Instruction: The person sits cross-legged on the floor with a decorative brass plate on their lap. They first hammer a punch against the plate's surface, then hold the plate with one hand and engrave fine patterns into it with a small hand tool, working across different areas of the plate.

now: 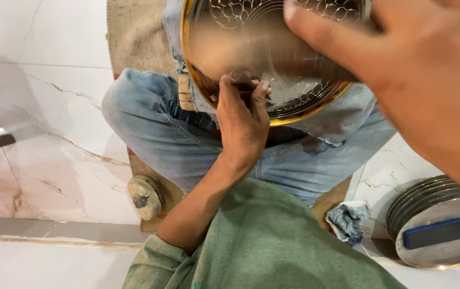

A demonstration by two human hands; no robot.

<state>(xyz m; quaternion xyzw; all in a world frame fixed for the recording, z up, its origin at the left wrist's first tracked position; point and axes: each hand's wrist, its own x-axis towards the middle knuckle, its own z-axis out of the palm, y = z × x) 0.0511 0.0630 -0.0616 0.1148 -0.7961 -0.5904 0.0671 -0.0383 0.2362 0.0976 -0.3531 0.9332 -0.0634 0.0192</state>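
My left hand (243,120) pinches a small tool against the shiny round plate (273,59); my right hand (422,80) (very blurry) grips the plate's top edge.

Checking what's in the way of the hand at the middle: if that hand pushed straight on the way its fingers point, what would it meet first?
The left hand already has its fingertips on the round engraved metal plate with a golden rim, so it would meet that plate first.

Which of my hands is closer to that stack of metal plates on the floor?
Right. The right hand, gripping the engraved plate's upper edge, is above the stack; the left hand is farther away at its lower rim.
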